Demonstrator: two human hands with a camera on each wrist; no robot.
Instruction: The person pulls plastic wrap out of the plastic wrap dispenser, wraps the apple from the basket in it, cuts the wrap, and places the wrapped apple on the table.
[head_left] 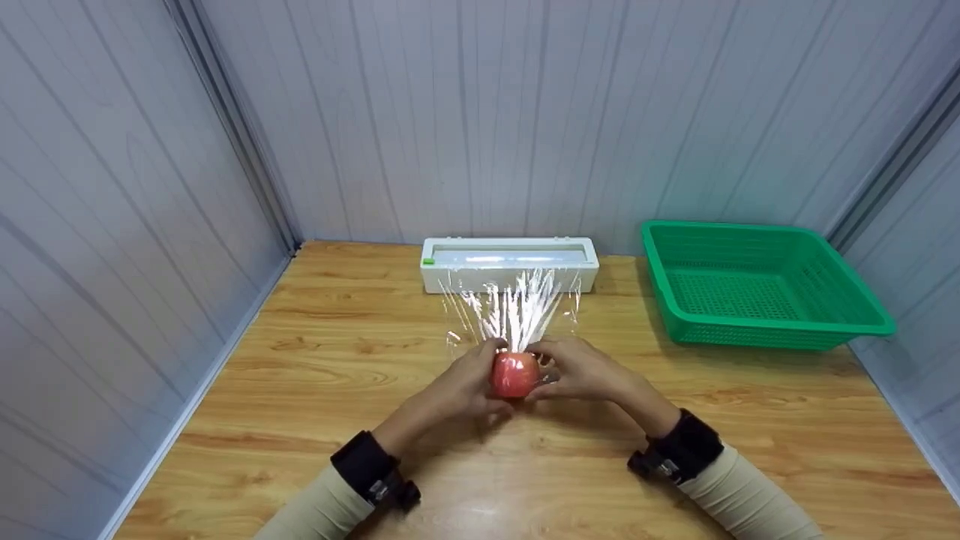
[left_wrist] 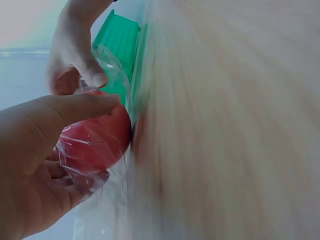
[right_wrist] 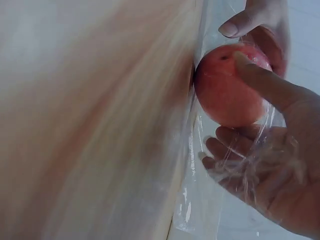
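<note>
A red apple (head_left: 514, 373) sits on the wooden table (head_left: 315, 352) between both hands, partly wrapped in clear cling film (head_left: 517, 311). The film stretches back from the apple to a white dispenser box (head_left: 510, 262). My left hand (head_left: 471, 382) grips the apple from the left, thumb over the top and fingers curled beneath. My right hand (head_left: 571, 369) grips it from the right, with film bunched over its fingers. In the left wrist view the apple (left_wrist: 97, 140) lies under the thumb. In the right wrist view the apple (right_wrist: 227, 92) shows a thumb pressed on it and film (right_wrist: 200, 190) trailing down.
A green plastic basket (head_left: 757, 322) stands at the back right of the table. Grey panel walls close in the back and both sides. Bare wood lies to the left and in front of the hands.
</note>
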